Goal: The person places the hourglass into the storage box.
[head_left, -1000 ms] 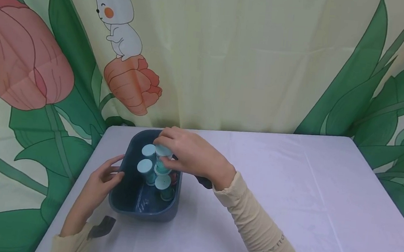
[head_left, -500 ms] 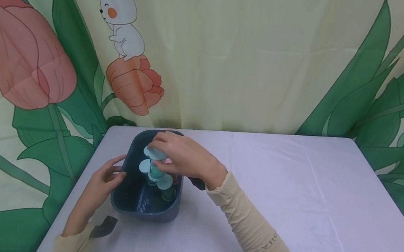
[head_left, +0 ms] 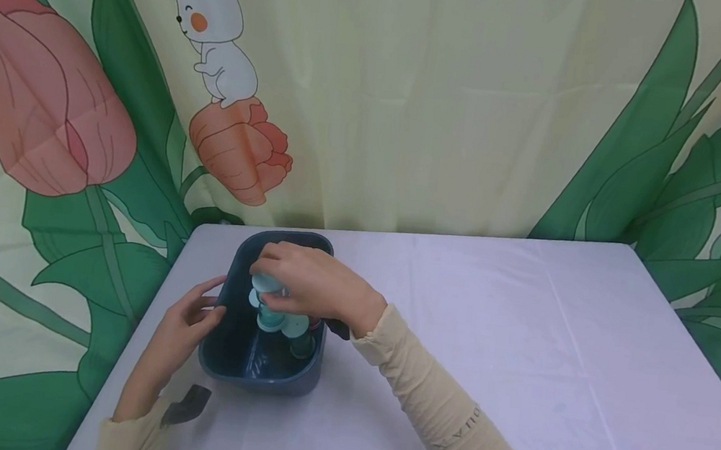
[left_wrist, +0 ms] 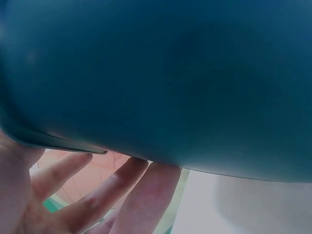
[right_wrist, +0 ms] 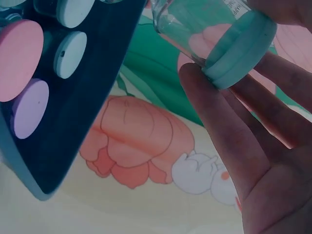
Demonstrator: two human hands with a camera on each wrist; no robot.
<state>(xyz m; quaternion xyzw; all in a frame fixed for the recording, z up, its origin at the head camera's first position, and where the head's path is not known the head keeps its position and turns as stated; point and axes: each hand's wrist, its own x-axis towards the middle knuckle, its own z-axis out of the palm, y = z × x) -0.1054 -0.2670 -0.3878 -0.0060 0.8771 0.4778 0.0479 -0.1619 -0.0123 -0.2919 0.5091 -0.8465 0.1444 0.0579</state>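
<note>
A dark blue plastic bin [head_left: 267, 385] stands at the left of the table, holding several small lidded jars. My right hand [head_left: 312, 282] pinches the light blue-green lid of a clear jar [head_left: 266, 283] above the bin; in the right wrist view the jar's lid [right_wrist: 242, 51] lies between thumb and fingers, with its see-through body tilted away. My left hand [head_left: 181, 327] rests its fingertips against the bin's left side. Seen from the left wrist, those fingers [left_wrist: 148, 195] touch the outer wall [left_wrist: 156, 78]; the thumb is mostly hidden there.
Inside the bin, a pink lid [right_wrist: 20, 61], a lilac lid [right_wrist: 30, 108] and a pale blue lid [right_wrist: 70, 54] show in the right wrist view. White cloth covers the table [head_left: 485, 353]. Behind it hangs a printed curtain [head_left: 412, 99].
My right hand has moved left and slightly down across the bin, carrying the jar along. The left hand stays at the bin's side.
</note>
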